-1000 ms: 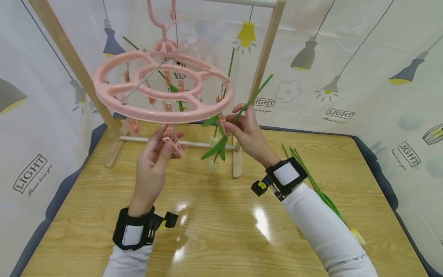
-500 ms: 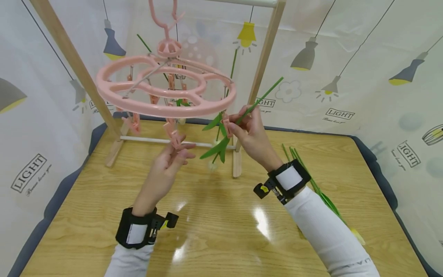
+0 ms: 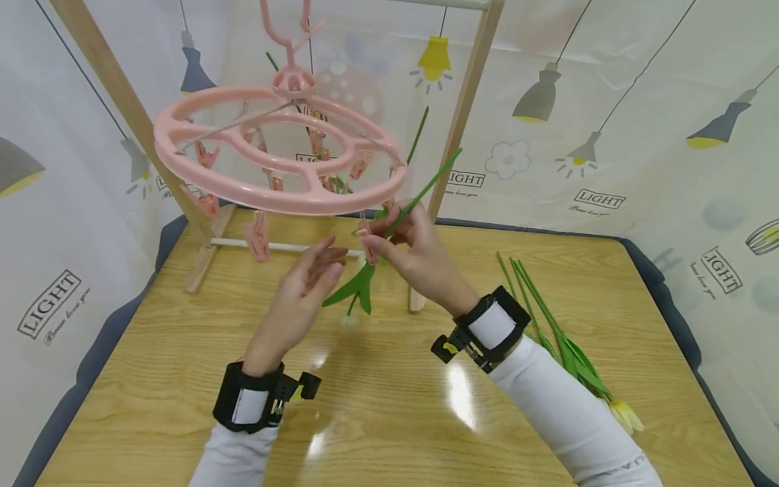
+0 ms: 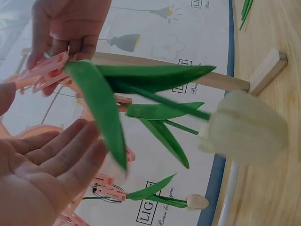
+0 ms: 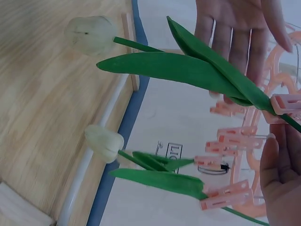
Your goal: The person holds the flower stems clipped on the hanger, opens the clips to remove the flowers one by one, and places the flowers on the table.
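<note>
A pink round hanger (image 3: 286, 203) with dangling clothes pegs hangs from a wooden stand. My right hand (image 3: 420, 256) pinches a pink clothes peg (image 3: 368, 246) at the hanger's right front. A white tulip (image 4: 248, 129) is caught in that peg, bloom down, its green stem (image 3: 432, 181) rising past my right fingers. Close to the tulip's leaves, my left hand (image 3: 298, 291) holds nothing, palm turned toward them, fingers extended in the left wrist view. Another white tulip (image 5: 103, 143) hangs bloom down from a peg farther back.
The stand's wooden posts (image 3: 465, 101) rise on both sides, joined low down by a white bar (image 3: 280, 247). Several loose tulips (image 3: 566, 352) lie on the wooden table (image 3: 377, 406) beside my right forearm. A printed curtain (image 3: 639, 81) closes off the back.
My left hand has let go of a peg, which now hangs farther left. The hanger has turned. My right hand has come left and slightly down with its peg and tulip.
</note>
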`<state>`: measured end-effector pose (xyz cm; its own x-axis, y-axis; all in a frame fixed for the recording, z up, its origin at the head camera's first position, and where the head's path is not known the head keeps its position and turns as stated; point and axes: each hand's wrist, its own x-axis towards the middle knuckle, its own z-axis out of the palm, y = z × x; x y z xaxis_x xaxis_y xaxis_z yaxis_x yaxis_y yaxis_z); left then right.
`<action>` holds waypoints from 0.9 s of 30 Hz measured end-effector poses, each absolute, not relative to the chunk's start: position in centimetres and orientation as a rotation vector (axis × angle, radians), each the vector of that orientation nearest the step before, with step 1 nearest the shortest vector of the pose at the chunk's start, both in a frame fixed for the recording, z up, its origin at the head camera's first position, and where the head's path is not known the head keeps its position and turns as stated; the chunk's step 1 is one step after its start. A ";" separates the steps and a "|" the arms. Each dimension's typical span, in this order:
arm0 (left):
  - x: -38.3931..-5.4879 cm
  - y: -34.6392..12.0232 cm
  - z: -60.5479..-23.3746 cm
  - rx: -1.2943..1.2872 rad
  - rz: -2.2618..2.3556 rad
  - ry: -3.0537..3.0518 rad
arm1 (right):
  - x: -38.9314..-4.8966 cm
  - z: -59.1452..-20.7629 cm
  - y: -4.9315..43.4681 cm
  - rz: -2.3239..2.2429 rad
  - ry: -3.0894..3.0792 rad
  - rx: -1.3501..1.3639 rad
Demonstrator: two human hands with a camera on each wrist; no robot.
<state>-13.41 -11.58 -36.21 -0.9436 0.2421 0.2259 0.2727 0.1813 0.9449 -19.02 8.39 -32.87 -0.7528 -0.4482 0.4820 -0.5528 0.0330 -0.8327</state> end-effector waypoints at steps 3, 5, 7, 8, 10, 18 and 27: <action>-13.6 -11.3 -36.2 -0.535 -1.981 -2.321 | -18.6 -32.9 7.7 1.846 -2.215 1.047; -13.7 -11.1 -36.2 -0.544 -2.025 -2.262 | -18.3 -32.9 7.2 1.859 -2.230 1.031; -13.8 -10.9 -36.2 -0.550 -2.054 -2.214 | -18.1 -32.9 6.8 1.881 -2.235 1.018; -13.8 -10.9 -36.2 -0.552 -2.059 -2.196 | -18.1 -32.9 6.6 1.889 -2.234 1.013; -13.9 -10.7 -36.2 -0.570 -2.065 -2.157 | -18.0 -32.9 6.2 1.907 -2.229 1.011; -14.0 -10.5 -36.2 -0.558 -2.046 -2.153 | -17.9 -33.1 5.5 1.866 -2.234 1.034; -14.6 -10.6 -36.5 -0.589 -1.860 -2.261 | -18.1 -32.9 6.6 1.775 -2.274 1.027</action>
